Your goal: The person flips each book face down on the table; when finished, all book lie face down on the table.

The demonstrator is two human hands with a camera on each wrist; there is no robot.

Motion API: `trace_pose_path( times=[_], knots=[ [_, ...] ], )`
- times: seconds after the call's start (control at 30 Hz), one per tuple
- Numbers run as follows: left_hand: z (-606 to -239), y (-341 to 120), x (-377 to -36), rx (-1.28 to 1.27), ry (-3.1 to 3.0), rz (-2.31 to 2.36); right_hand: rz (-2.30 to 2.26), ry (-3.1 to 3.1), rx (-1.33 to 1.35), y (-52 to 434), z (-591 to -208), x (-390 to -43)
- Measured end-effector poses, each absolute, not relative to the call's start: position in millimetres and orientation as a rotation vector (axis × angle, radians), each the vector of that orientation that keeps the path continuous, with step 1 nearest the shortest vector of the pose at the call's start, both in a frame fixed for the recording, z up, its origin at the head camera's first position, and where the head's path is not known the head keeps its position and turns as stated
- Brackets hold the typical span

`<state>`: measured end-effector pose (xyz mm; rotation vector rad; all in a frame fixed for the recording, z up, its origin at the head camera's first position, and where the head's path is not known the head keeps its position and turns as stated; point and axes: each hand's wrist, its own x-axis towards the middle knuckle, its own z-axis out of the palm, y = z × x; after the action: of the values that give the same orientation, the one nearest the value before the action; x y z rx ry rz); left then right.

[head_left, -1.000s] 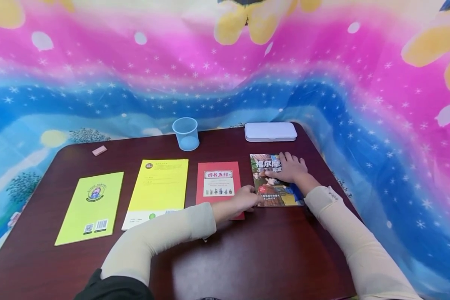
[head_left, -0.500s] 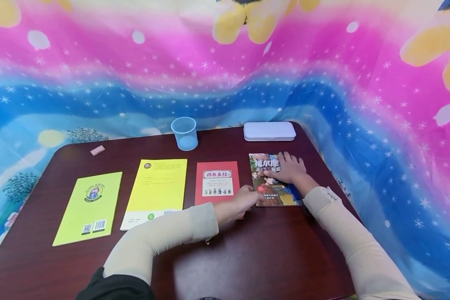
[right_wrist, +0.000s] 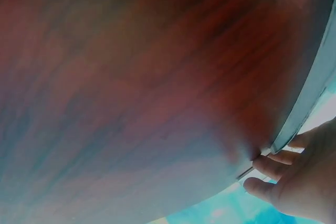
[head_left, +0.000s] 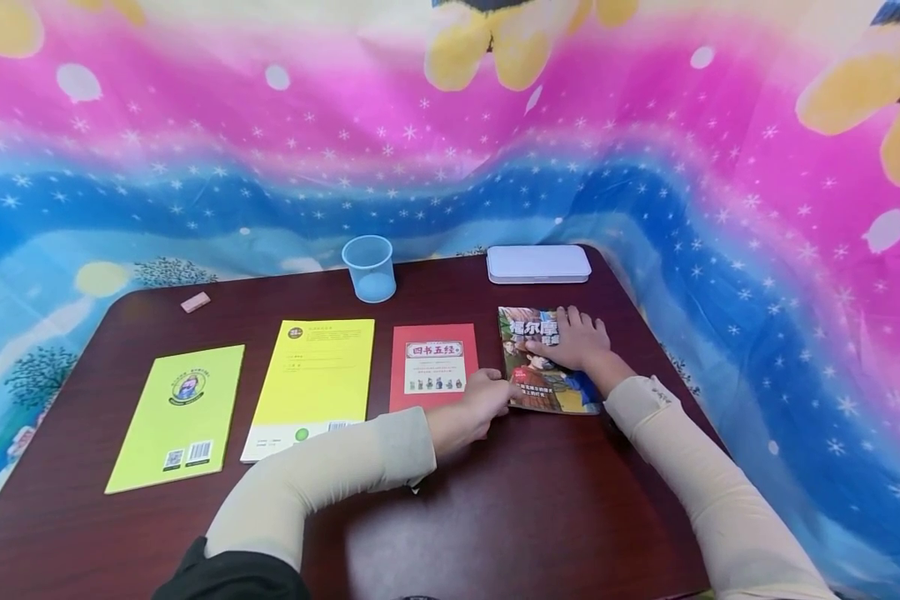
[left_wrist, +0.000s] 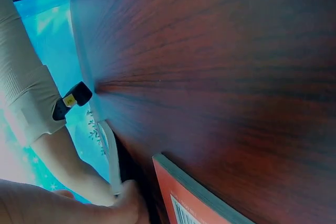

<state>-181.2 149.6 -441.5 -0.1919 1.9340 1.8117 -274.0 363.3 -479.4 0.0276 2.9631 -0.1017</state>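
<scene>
We see a picture book (head_left: 546, 367) with drawn people and big Chinese letters on its cover. It lies flat near the right end of the dark table (head_left: 495, 508), just beside a red book (head_left: 435, 365) whose label reads 四书五经. Our right hand (head_left: 579, 340) lies flat and open on the cover. Our left hand (head_left: 474, 408) pinches its near left edge, lifting it a little.
</scene>
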Motion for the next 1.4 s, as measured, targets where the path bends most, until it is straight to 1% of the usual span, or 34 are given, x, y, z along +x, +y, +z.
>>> trace_pose_path(
  times=[0.33, 0.53, 0.7, 1.0, 1.13, 1.2, 1.4],
  knots=[
    [-446, 149, -186, -0.188, 1.825, 1.942, -0.140, 2.955, 0.046, 361, -480, -275],
    [-445, 147, -187, -0.187, 1.748, 2.008, -0.197, 2.909, 0.044, 360, -465, -278],
    [-441, 146, -186, -0.137, 1.727, 2.017, -0.314, 2.871, 0.087, 353, -452, -280],
    [-427, 140, -186, -0.056, 1.750, 2.071, -0.659, 2.801, 0.323, 341, -443, -282],
    [-424, 139, -186, -0.021, 1.776, 2.088, -0.803, 2.767, 0.379, 339, -441, -284],
    [-422, 138, -187, -0.004, 1.802, 2.083, -0.910, 2.712, 0.412, 339, -439, -285],
    [-419, 136, -187, 0.036, 1.841, 2.073, -1.384, 2.437, 0.627, 338, -437, -290]
  ],
)
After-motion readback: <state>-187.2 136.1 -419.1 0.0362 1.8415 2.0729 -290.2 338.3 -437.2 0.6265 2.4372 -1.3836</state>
